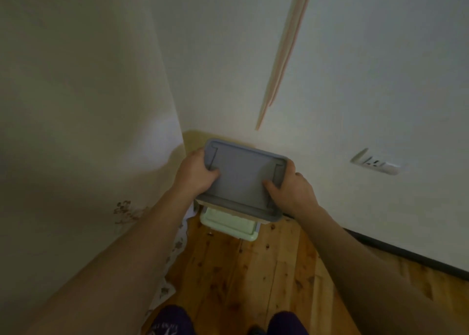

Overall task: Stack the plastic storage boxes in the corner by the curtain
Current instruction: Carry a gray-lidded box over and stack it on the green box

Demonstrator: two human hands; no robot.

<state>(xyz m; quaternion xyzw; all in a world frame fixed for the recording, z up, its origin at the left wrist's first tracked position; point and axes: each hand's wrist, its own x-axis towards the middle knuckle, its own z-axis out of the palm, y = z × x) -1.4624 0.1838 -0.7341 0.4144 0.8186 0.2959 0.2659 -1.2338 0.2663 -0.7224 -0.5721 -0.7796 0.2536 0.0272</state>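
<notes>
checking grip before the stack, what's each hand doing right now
Left hand: grips the left edge of the grey-lidded box, thumb on the lid.
Right hand: grips the same box's right edge, thumb on the lid.

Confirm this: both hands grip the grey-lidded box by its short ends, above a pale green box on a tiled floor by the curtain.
Not quite. The floor is wooden planks, not tiles, as the head view shows. The rest holds: the left hand and right hand grip the grey-lidded box by its short ends, above the green box by the curtain.
</notes>
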